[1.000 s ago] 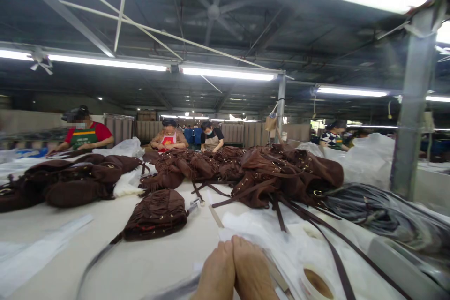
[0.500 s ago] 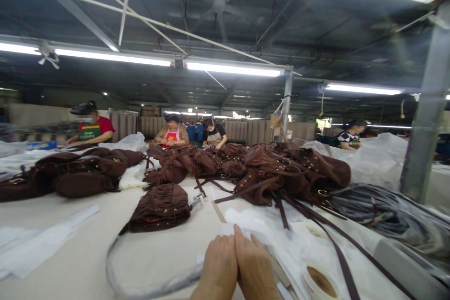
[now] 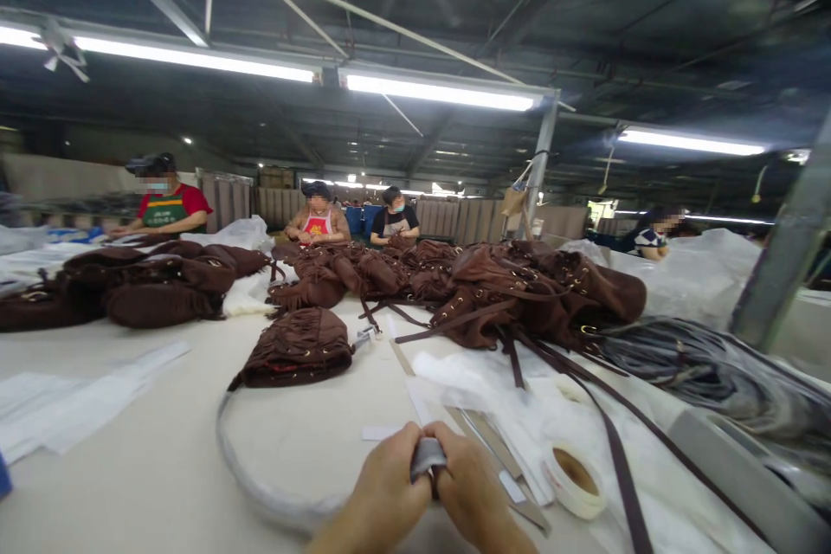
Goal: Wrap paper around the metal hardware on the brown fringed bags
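A small dark brown drawstring bag with gold eyelets lies on its side on the pale table. From its left end a bag strap in greyish plastic wrap curves forward along the tabletop. My left hand and my right hand meet at the front, thumbs and fingers closed around the wrapped strap; its grey part shows between them. What lies beneath my palms is hidden. Beside my right hand are a strip of white paper and a grey-brown card strip.
A tape roll lies to the right on white sheets. Brown bags are heaped across the back, with loose straps trailing forward. Plastic-wrapped straps lie at right. Several co-workers, one in a green apron, sit beyond.
My hands have turned from lying side by side, knuckles up, to gripping together, and the grey wrapped strap now shows between them. The view has tilted down somewhat.
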Motion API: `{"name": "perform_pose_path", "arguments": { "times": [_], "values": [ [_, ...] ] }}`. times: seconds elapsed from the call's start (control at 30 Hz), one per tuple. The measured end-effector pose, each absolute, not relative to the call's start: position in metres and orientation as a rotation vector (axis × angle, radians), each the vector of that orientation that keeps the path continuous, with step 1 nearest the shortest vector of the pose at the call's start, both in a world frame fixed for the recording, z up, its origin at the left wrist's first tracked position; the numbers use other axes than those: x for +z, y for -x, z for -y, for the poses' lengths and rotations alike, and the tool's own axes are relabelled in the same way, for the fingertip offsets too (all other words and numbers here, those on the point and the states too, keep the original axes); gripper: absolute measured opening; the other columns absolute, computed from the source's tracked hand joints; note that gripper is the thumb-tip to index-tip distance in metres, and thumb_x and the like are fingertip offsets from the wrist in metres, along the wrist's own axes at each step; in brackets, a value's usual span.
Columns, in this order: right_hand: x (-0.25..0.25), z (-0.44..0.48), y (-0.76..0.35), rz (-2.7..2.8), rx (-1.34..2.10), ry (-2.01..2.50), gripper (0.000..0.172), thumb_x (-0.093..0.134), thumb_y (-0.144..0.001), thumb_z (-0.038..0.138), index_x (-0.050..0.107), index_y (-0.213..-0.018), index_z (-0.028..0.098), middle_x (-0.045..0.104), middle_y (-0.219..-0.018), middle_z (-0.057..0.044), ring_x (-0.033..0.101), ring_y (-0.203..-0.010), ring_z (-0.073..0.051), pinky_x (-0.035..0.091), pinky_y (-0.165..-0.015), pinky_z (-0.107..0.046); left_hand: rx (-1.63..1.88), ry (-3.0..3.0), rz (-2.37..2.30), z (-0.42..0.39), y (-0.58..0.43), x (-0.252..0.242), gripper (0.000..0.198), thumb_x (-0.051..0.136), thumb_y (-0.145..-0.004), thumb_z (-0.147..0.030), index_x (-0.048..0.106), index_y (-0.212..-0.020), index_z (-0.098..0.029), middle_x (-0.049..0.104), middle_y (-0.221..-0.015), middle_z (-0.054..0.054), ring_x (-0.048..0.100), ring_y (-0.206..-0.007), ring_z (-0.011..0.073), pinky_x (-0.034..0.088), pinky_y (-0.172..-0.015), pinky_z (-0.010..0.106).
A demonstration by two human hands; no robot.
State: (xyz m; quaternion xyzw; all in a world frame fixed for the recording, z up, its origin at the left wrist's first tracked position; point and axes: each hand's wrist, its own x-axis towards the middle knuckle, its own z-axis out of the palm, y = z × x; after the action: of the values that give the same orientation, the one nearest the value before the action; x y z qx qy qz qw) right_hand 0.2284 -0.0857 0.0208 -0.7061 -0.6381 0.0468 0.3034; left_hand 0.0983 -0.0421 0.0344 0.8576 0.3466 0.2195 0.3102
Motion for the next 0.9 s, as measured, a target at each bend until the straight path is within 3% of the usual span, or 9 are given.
{"name": "perform_pose_path", "arguments": {
  "times": [0.13,0.27,0.37,0.47,0.57,0.67,0.8,0.9],
  "values": [
    [0.012,0.079,-0.223,1.405,0.228,1.730,0.034,0.037,-0.081,0.013,0.065,-0.100,0.019,0.073,-0.085,-0.006,0.067,-0.080,-0.020,0.047,-0.068,-0.025,0.623,-2.333,-1.247,0.051,-0.114,0.030,0.035,0.040,-0.079,-0.009,0.053,-0.110,-0.018,0.064,-0.108,0.008,0.057,-0.102,0.0229,0.039,-0.087,0.032],
    [-0.010,0.073,-0.228,1.564,-0.240,1.780,0.048,0.042,-0.083,0.011,0.053,-0.130,0.014,0.072,-0.091,-0.012,0.067,-0.088,-0.026,0.051,-0.075,-0.032,0.410,-2.462,-1.077,0.044,-0.112,0.032,0.031,0.033,-0.086,-0.011,0.055,-0.108,-0.015,0.066,-0.105,0.012,0.060,-0.099,0.0243,0.042,-0.085,0.033],
    [-0.011,0.072,-0.232,1.784,-0.451,1.785,0.060,0.045,-0.080,0.005,0.043,-0.139,0.014,0.071,-0.085,-0.011,0.068,-0.074,-0.025,0.052,-0.069,-0.033,0.309,-2.651,-0.797,0.040,-0.108,0.038,0.035,0.038,-0.083,-0.009,0.055,-0.113,-0.012,0.065,-0.110,0.015,0.058,-0.102,0.0284,0.042,-0.089,0.038],
    [0.003,0.072,-0.233,1.678,-0.232,1.957,0.060,0.042,-0.079,0.003,0.041,-0.138,0.005,0.071,-0.074,-0.010,0.068,-0.061,-0.023,0.050,-0.056,-0.028,0.470,-2.592,-1.039,0.041,-0.111,0.041,0.038,0.043,-0.077,-0.008,0.053,-0.114,-0.012,0.064,-0.108,0.015,0.057,-0.100,0.0306,0.042,-0.087,0.043],
    [0.012,0.072,-0.231,1.516,0.050,1.892,0.043,0.036,-0.081,0.007,0.059,-0.118,0.007,0.073,-0.082,-0.012,0.069,-0.076,-0.023,0.050,-0.064,-0.027,0.584,-2.478,-1.270,0.043,-0.118,0.038,0.030,0.042,-0.077,-0.008,0.056,-0.103,-0.015,0.064,-0.103,0.012,0.056,-0.101,0.0301,0.040,-0.089,0.044],
    [0.002,0.069,-0.231,1.454,0.152,1.766,0.035,0.033,-0.085,0.013,0.064,-0.100,0.015,0.074,-0.086,-0.011,0.069,-0.079,-0.021,0.052,-0.070,-0.027,0.532,-2.424,-1.191,0.040,-0.124,0.036,0.028,0.038,-0.081,-0.007,0.055,-0.102,-0.014,0.065,-0.099,0.011,0.058,-0.095,0.0253,0.043,-0.084,0.036],
    [-0.011,0.066,-0.240,1.530,-0.216,1.781,0.043,0.041,-0.081,0.014,0.057,-0.120,0.009,0.069,-0.110,-0.021,0.066,-0.100,-0.028,0.051,-0.083,-0.036,0.378,-2.657,-0.970,0.037,-0.127,0.047,0.031,0.037,-0.082,-0.006,0.054,-0.107,-0.012,0.064,-0.104,0.014,0.058,-0.094,0.0267,0.043,-0.084,0.038],
    [0.000,0.067,-0.246,1.543,-0.237,1.884,0.048,0.041,-0.081,0.013,0.052,-0.128,0.007,0.071,-0.100,-0.020,0.069,-0.087,-0.028,0.052,-0.076,-0.035,0.485,-2.727,-0.956,0.037,-0.128,0.055,0.029,0.039,-0.080,-0.005,0.056,-0.103,-0.014,0.065,-0.101,0.012,0.057,-0.092,0.0264,0.042,-0.084,0.040]
  ]
}}
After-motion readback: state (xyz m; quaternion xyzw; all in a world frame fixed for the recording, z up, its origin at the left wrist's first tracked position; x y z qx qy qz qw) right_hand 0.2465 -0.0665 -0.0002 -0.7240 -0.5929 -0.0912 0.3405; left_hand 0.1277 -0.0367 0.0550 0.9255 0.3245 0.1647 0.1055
